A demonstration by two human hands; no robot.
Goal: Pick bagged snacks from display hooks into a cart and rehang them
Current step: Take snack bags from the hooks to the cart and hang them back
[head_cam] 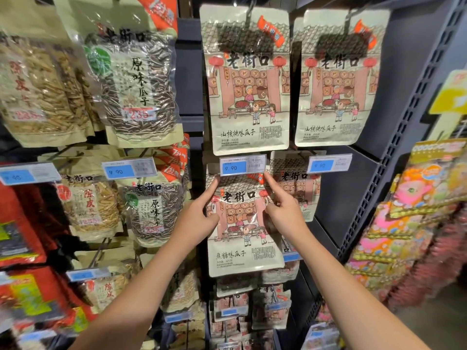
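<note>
A cream bag of sunflower seeds with a shop-scene drawing hangs in the middle row of the display. My left hand holds its left edge, index finger stretched up along the top corner and thumb on the front. My right hand is at its right edge, index finger pointing up to the top corner just under a blue price tag. The bag's hole and its hook are hidden behind that tag. Two similar bags hang on hooks above.
Clear bags of seeds and price tags fill the hooks to the left. More bags hang below. A dark perforated upright bounds the bay on the right, with colourful snack packs beyond it. No cart is in view.
</note>
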